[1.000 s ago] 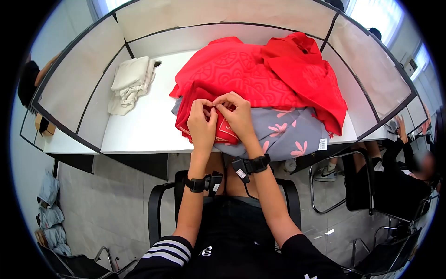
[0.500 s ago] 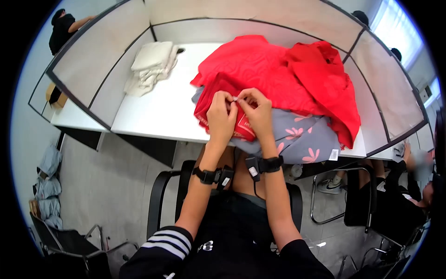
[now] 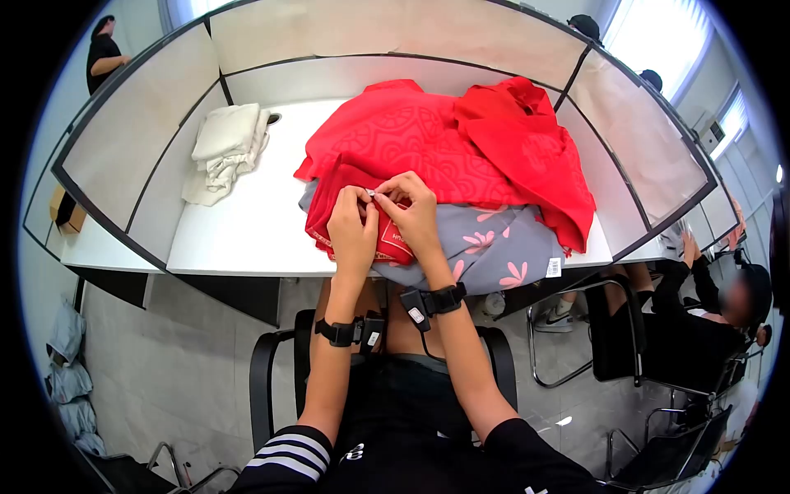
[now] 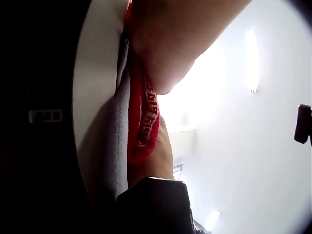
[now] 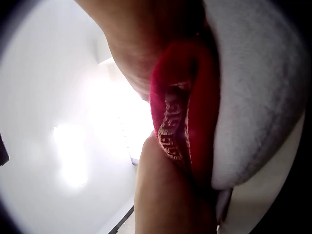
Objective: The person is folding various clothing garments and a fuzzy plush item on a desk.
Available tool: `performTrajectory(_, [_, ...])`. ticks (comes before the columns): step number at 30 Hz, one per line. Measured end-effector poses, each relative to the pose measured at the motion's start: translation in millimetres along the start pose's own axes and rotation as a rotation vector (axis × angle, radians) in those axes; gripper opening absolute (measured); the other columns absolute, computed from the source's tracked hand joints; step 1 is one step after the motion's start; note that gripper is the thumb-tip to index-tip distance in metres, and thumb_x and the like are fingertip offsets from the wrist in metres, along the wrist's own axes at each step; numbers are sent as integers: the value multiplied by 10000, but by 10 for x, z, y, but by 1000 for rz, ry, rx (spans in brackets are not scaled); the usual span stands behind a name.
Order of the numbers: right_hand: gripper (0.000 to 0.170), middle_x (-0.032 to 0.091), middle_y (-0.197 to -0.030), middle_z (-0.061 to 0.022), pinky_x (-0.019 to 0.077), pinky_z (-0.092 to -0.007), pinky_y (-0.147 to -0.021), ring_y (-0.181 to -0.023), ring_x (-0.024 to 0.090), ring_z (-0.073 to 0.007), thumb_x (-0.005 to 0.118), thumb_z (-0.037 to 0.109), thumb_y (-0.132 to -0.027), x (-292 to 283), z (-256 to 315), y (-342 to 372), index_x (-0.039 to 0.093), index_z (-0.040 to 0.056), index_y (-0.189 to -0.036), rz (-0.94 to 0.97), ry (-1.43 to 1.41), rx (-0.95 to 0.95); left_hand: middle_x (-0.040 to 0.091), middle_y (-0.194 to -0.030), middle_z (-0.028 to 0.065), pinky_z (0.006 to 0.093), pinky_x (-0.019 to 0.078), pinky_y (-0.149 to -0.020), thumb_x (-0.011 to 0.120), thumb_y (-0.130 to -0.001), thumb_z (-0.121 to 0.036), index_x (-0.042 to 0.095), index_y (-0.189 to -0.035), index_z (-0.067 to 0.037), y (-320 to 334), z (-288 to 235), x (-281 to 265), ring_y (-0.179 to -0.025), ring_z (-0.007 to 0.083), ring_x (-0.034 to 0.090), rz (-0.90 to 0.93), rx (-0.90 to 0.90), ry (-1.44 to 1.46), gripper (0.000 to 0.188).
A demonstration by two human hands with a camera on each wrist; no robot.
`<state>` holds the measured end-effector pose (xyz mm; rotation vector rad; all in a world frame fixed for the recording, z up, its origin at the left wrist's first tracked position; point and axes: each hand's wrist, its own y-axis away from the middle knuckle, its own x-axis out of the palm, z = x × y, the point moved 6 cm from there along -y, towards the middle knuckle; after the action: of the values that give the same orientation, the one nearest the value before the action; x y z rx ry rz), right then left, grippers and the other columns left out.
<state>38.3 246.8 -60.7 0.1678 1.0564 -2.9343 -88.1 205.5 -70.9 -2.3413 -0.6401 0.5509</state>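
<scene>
In the head view my left hand (image 3: 354,230) and right hand (image 3: 415,218) meet fingertip to fingertip, pinching a small whitish piece (image 3: 372,193) between them. It is too small to name. Right beneath them lies a folded dark red cloth (image 3: 325,198) with a gold patterned border, partly hidden by the hands. Both wrist views show this red cloth (image 4: 141,122) and its border (image 5: 170,124) close by the hands, but not the fingertips. Under it spreads a grey cloth (image 3: 494,247) with pink flowers and a white barcode tag (image 3: 554,267) at its corner.
Behind the hands a large bright red cloth (image 3: 395,123) is heaped, with another red piece (image 3: 527,148) at its right. Folded cream cloths (image 3: 229,136) lie at the table's left. Low partitions (image 3: 395,78) enclose the white table (image 3: 239,239). A person (image 3: 708,305) sits at right.
The head view has swung right and back again. Both hands stay together over the dark red cloth, fingertips still pinching; the whitish piece shows between them in the two later frames.
</scene>
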Motion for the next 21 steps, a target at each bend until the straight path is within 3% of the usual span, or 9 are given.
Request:
performTrajectory(4, [71,576,-716,-31,408,-231,-546,-611,538,-72,703,-36,-779,-11,22,3,670,-9,-836,1,-12,-7,545,-769,104,318,423,-561,599,-835,25,538,-885,1,-3,4,4,-585,184,519,-4,33,-7,83])
performTrajectory(6, [55,572,-644,-12,396,-223,-541,-590,511,-44,667,0,-846,37,-58,25,629,-6,-887,76,-195,176,546,-769,105,320,425,-563,599,-833,26,538,-883,1,10,-7,-8,-584,190,523,1,19,-13,83])
performTrajectory(9, [57,581,-602,-10,398,-217,-542,-589,511,-31,617,41,-906,36,-56,38,582,4,-931,133,-260,263,550,-772,108,329,428,-565,598,-827,26,534,-875,0,-12,3,-9,-579,203,532,-4,17,-16,84])
performTrajectory(16, [80,675,-711,-69,471,-228,-639,-687,623,-81,589,58,-927,43,-90,27,559,-16,-922,100,-249,138,541,-770,140,358,435,-606,556,-840,33,514,-877,7,-3,-1,-31,-633,262,543,-42,64,-14,62])
performTrajectory(21, [99,714,-787,-82,475,-204,-663,-768,659,-87,582,85,-955,81,-158,37,568,-12,-938,99,-342,206,537,-769,152,370,431,-598,559,-836,33,510,-883,8,9,-15,-48,-624,274,532,-28,33,5,73])
